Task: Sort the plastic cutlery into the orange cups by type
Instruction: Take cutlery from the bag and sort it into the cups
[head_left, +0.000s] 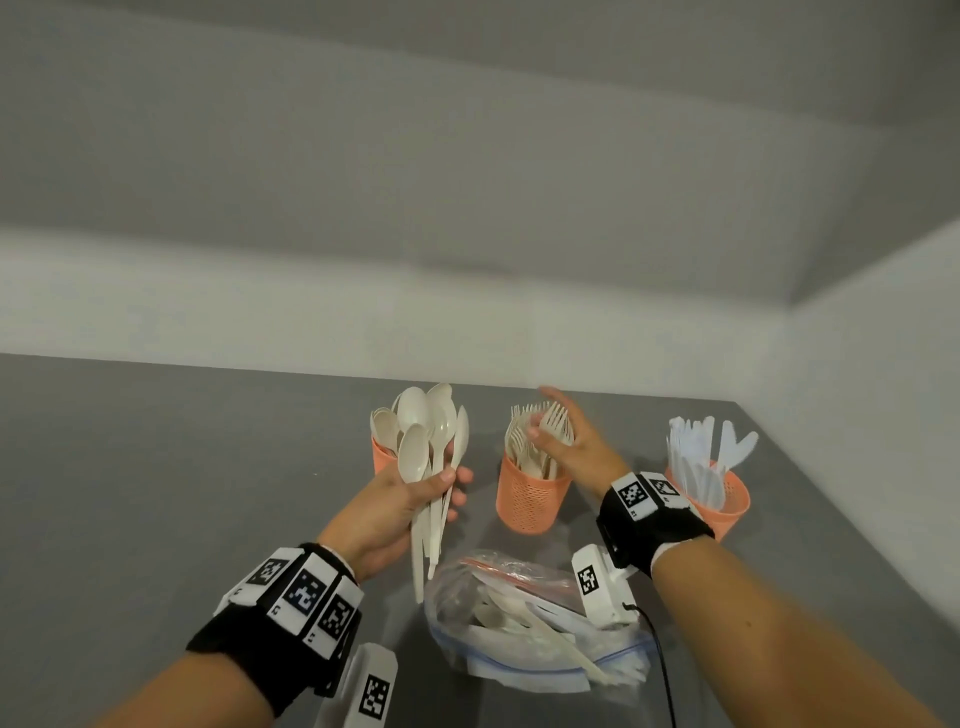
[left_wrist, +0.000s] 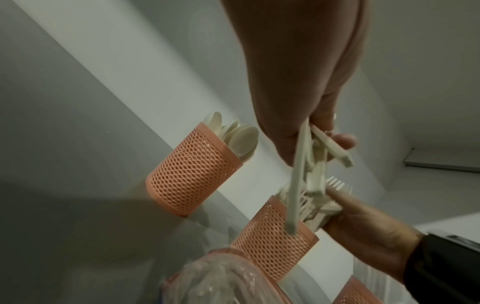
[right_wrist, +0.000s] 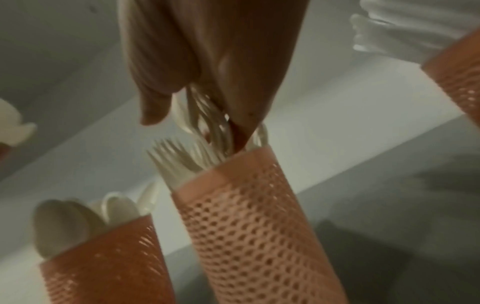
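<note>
On the grey worktop (head_left: 156, 467) I see three orange cups. The left cup (head_left: 382, 457) has spoons, and my left hand (head_left: 395, 512) grips a spoon bunch (head_left: 428, 447). At the middle cup (head_left: 527, 499), my right hand (head_left: 571, 441) seems to pinch forks (head_left: 540, 441), blurred. The right cup (head_left: 727, 506) holds knives (head_left: 701, 457). The bag (head_left: 535, 623) is partly hidden.

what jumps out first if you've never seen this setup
The fan of cream spoons gripped in the left hand, raised in front of the left orange mesh cup. Next, the right hand at the forks in the middle cup, white knives in the right cup, and a clear bag of leftover cutlery nearest the person.
</note>
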